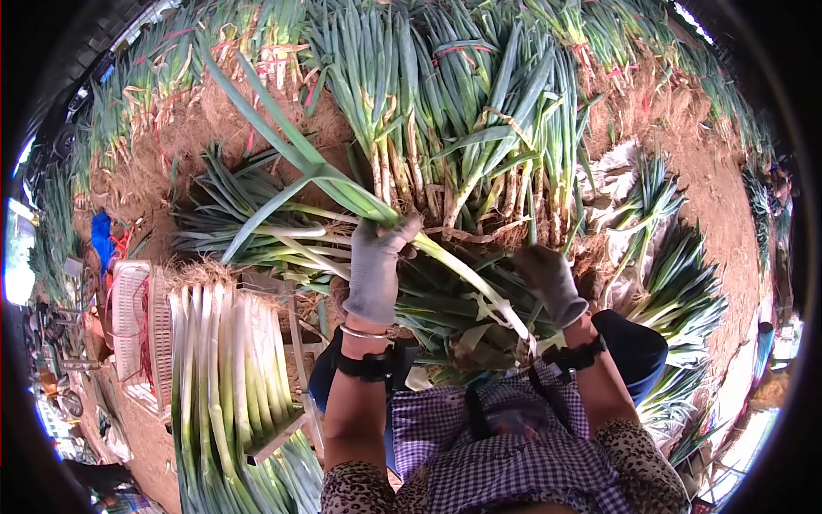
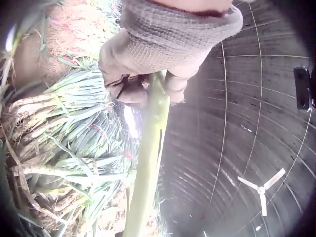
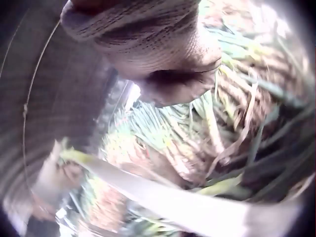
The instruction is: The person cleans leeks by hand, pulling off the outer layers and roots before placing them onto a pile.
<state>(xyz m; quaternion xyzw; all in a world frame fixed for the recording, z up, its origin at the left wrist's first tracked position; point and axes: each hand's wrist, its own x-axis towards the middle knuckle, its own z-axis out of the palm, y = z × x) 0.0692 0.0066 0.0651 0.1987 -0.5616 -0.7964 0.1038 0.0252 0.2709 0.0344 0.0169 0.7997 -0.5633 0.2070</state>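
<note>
One long leek [image 1: 462, 272] slants across the head view, its green leaves at upper left and its pale end at lower right. The gloved left hand [image 1: 375, 267] grips it where the leaves meet the stalk. In the left wrist view that hand [image 2: 153, 57] pinches the leek [image 2: 148, 158] between thumb and fingers. To the right of the stalk, apart from it, is the gloved right hand [image 1: 550, 283]. Its fingers are curled in the right wrist view, where the hand [image 3: 165, 59] is above the pale stalk [image 3: 173, 203]; nothing shows in its grasp.
Tied leek bunches [image 1: 462, 94] with roots stand behind the hands. Loose leeks [image 1: 265, 240] lie at left. Cleaned white stalks [image 1: 223, 360] are stacked at lower left beside a pale plastic crate [image 1: 131, 321]. More leeks [image 1: 676, 291] lie at right on the brown ground [image 1: 723, 197].
</note>
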